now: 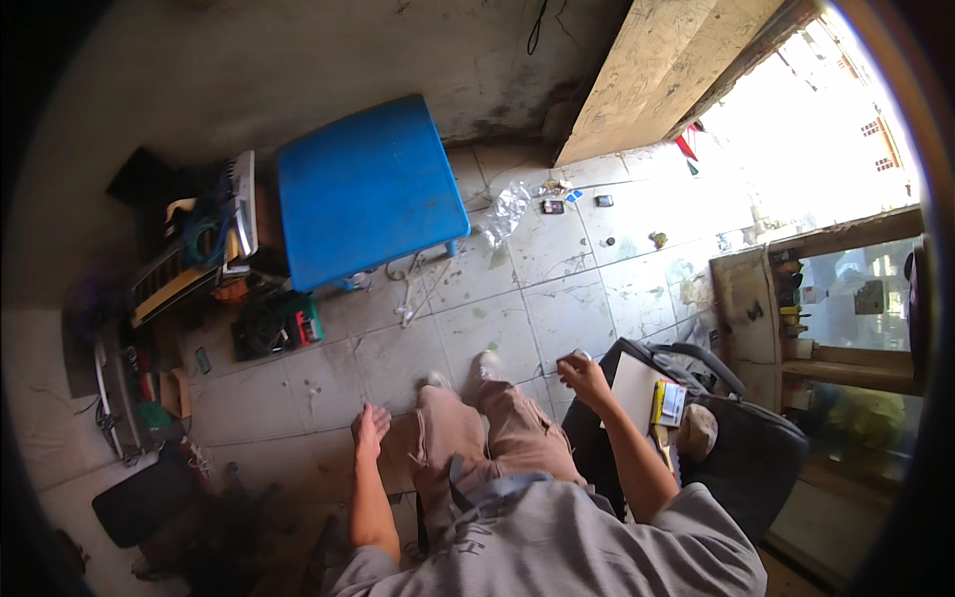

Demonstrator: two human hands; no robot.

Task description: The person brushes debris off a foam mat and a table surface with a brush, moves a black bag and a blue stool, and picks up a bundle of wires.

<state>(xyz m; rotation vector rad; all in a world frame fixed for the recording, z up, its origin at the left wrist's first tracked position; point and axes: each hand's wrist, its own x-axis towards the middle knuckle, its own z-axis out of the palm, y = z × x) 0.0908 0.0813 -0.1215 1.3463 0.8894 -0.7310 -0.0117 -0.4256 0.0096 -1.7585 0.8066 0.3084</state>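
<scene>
My left hand [370,430] hangs in the air over the tiled floor, left of my legs. Its fingers are stretched out and nothing lies in it. On the other side of my knees, my right hand [585,379] is raised with the fingers bent together. A small dark edge shows at its fingertips; what it holds, if anything, is too small to name. Nearest to that hand is a black chair [761,453] bearing a flat pale board [633,384], a yellow-and-white packet [668,404], a brush-like tool [661,438] and a round tan object [697,431].
A blue plastic table [368,189] stands ahead on the left. Cluttered gear and a green-and-red case [303,323] lie beside it. Crumpled clear plastic [507,211] and small dark devices [553,207] are on the floor. A wooden door [657,75] stands by the bright doorway; a glass cabinet [851,318] is at right.
</scene>
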